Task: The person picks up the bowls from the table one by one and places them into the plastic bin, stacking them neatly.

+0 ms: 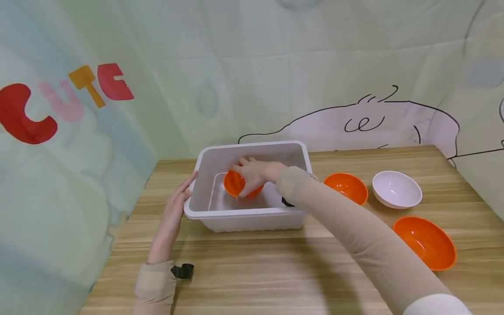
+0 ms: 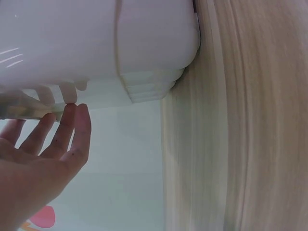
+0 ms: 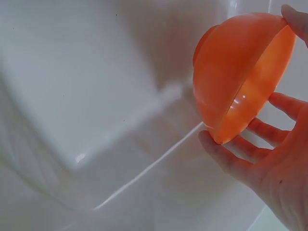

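Observation:
In the head view my right hand (image 1: 255,174) reaches down into a white plastic tub (image 1: 246,213). It grips the rim of an orange bowl (image 1: 233,181) from above, partly covering it. The right wrist view shows the same bowl (image 3: 236,72) tilted, its rim between the thumb and the fingers (image 3: 231,156) of that hand. My left hand (image 1: 179,199) rests at the tub's left side. Seen from the left wrist, the left hand (image 2: 53,154) has its extended fingertips touching the tub's outside just under the rim.
Right of the tub, on the wooden table (image 1: 236,271), stand an orange bowl (image 1: 348,186) partly behind my right sleeve, a white bowl (image 1: 397,190) and a wider orange bowl (image 1: 427,243). A printed cloth (image 1: 220,87) hangs behind and left of the table.

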{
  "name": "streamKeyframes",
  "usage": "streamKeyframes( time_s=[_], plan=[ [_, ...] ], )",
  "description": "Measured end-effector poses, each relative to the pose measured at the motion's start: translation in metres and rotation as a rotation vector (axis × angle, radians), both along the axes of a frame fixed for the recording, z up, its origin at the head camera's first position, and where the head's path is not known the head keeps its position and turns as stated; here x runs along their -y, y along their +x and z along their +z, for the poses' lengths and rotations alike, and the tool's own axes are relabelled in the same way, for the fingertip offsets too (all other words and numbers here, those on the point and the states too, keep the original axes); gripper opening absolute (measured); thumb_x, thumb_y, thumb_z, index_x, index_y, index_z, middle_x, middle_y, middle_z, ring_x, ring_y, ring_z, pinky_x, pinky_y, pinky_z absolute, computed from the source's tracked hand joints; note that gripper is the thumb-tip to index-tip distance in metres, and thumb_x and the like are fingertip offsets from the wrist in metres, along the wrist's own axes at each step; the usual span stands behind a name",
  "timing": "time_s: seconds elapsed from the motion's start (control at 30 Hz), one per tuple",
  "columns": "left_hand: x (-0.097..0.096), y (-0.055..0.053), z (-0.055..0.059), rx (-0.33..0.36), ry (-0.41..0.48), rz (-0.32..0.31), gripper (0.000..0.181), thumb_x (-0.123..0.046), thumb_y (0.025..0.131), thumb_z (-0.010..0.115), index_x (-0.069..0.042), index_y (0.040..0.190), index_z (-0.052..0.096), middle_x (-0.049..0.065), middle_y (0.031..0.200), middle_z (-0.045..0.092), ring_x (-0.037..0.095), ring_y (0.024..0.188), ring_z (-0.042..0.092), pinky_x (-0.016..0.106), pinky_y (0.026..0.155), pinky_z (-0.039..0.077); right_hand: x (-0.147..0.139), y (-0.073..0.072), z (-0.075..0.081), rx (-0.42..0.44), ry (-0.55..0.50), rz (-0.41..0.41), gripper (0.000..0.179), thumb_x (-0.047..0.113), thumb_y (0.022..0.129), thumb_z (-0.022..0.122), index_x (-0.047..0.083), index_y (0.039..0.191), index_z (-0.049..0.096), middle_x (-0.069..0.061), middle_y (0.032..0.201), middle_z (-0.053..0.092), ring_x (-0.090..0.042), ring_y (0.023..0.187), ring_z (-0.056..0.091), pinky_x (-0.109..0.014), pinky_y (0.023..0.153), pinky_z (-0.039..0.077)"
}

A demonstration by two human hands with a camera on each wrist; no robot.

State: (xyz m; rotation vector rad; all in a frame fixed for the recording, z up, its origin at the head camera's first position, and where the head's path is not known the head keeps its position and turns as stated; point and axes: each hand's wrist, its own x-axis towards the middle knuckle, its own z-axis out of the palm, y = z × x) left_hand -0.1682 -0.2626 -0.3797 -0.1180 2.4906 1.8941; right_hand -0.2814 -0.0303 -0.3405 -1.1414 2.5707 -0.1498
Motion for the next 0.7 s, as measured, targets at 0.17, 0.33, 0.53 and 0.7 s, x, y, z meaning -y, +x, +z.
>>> streamKeyframes(
  time_s=[0.17, 0.33, 0.53, 0.7],
  plan=[
    [-0.0003, -0.0001, 0.0008, 0.012, -0.011, -0.001, 0.051, -0.021, 0.098, 0.036, -0.043, 0.144, 0.038, -0.014, 0.158, 0.026, 0.011, 0.14, 0.028, 0.019, 0.09, 0.039, 0.0012, 0.0007, -0.0022, 0.002, -0.003, 0.007, 0.083, 0.05, 0.079, 0.069, 0.02, 0.147, 0.034, -0.007, 0.135, 0.039, -0.026, 0.126, 0.036, -0.038, 0.098, 0.045],
    [-0.0003, -0.0001, 0.0013, 0.014, -0.017, 0.0, 0.051, -0.021, 0.098, 0.036, -0.043, 0.144, 0.037, -0.015, 0.158, 0.025, 0.011, 0.143, 0.025, 0.022, 0.094, 0.036, 0.003, -0.0001, -0.0036, -0.002, 0.0, 0.016, 0.084, 0.05, 0.079, 0.069, 0.02, 0.148, 0.033, -0.007, 0.135, 0.039, -0.026, 0.126, 0.037, -0.038, 0.099, 0.045],
    [0.0002, -0.0006, 0.0013, 0.007, -0.012, -0.002, 0.051, -0.021, 0.098, 0.036, -0.042, 0.145, 0.038, -0.014, 0.158, 0.026, 0.011, 0.143, 0.025, 0.024, 0.096, 0.035, 0.0059, -0.0006, -0.0056, -0.007, 0.042, 0.035, 0.084, 0.05, 0.079, 0.069, 0.022, 0.149, 0.031, -0.006, 0.136, 0.039, -0.025, 0.127, 0.035, -0.037, 0.099, 0.045],
    [0.0001, -0.0005, 0.0005, 0.004, -0.01, 0.003, 0.051, -0.021, 0.098, 0.036, -0.042, 0.145, 0.038, -0.013, 0.158, 0.026, 0.011, 0.143, 0.026, 0.021, 0.093, 0.037, 0.0093, 0.0, -0.0061, 0.002, 0.072, 0.031, 0.083, 0.05, 0.08, 0.068, 0.024, 0.149, 0.03, -0.005, 0.139, 0.038, -0.024, 0.129, 0.033, -0.037, 0.097, 0.046]
  ],
)
